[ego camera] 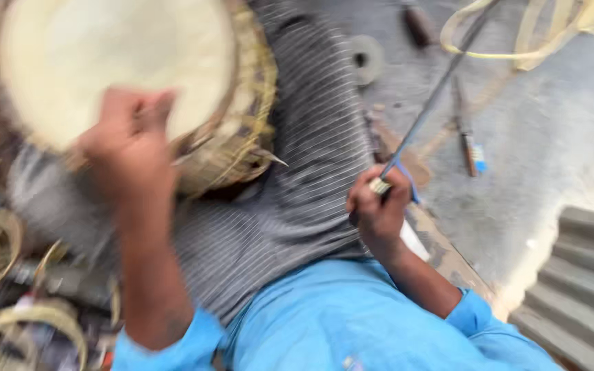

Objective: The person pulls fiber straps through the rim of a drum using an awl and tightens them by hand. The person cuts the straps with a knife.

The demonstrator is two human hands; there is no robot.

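Nearest the lens is the bright blue shirt (pixel 324 323) of the person, its sleeves ending at both forearms, above a lap covered in grey pinstriped cloth (pixel 297 178). The left hand (pixel 128 148), blurred, is curled over the near edge of a round woven cane basket with a pale flat base (pixel 115 65), which rests on the left knee. The right hand (pixel 378 203) is closed in a fist around a long thin grey rod (pixel 434 96) slanting up to the right. Pale cane strips (pixel 517 41) loop on the grey concrete floor (pixel 551 137) beyond.
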